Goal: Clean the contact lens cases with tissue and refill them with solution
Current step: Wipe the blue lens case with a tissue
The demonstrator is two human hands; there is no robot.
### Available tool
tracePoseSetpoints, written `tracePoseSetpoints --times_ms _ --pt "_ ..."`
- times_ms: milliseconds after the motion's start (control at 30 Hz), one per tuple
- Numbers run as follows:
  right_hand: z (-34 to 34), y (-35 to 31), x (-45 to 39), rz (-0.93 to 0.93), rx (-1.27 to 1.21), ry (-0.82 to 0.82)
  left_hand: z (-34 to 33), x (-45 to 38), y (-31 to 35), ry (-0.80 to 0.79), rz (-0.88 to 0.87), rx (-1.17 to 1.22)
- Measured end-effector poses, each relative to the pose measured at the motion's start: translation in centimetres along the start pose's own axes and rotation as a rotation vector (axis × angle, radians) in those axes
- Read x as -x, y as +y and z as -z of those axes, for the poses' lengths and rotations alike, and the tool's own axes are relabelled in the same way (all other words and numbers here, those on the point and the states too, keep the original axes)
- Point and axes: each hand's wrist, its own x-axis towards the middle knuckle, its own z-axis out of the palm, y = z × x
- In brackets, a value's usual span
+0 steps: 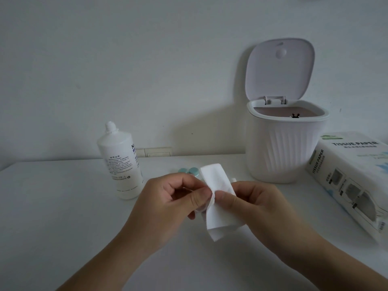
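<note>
A folded white tissue (218,198) is held above the table between both hands. My right hand (252,204) pinches it with thumb on top. My left hand (170,196) has its fingers curled against the tissue's left edge and seems to grip something small and pale there, mostly hidden. Two teal round caps (189,171) of a contact lens case lie on the table behind my hands. A white solution bottle (119,162) stands upright at the left, its cap off.
A white ribbed bin (285,148) with its lid flipped open stands at the back right. A pack of tissue paper (354,179) lies at the right edge. The white table (52,206) meets a wall with a socket plate (157,152).
</note>
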Motion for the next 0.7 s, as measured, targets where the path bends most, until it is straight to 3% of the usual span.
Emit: tracePoseSetpoints --times_ms 133,200,333,467,700 --pt "0.4 0.1 -0.3 -0.047 -0.098 0.100 0.0 0.1 -0.4 -0.018 0.003 0.032" --pt "0.6 0.1 -0.4 -0.074 -0.164 0.107 -0.2 0.2 -0.6 0.010 -0.050 -0.066" --pt "0.8 -0.1 -0.2 -0.112 -0.157 0.001 0.0 -0.1 -0.7 0.064 -0.139 -0.178" --pt "0.7 -0.2 -0.1 -0.136 -0.012 -0.109 0.5 -0.1 -0.2 -0.006 -0.239 -0.327" --pt "0.5 0.1 0.0 -0.072 -0.142 0.020 -0.6 0.4 -0.4 0.078 -0.408 -0.406"
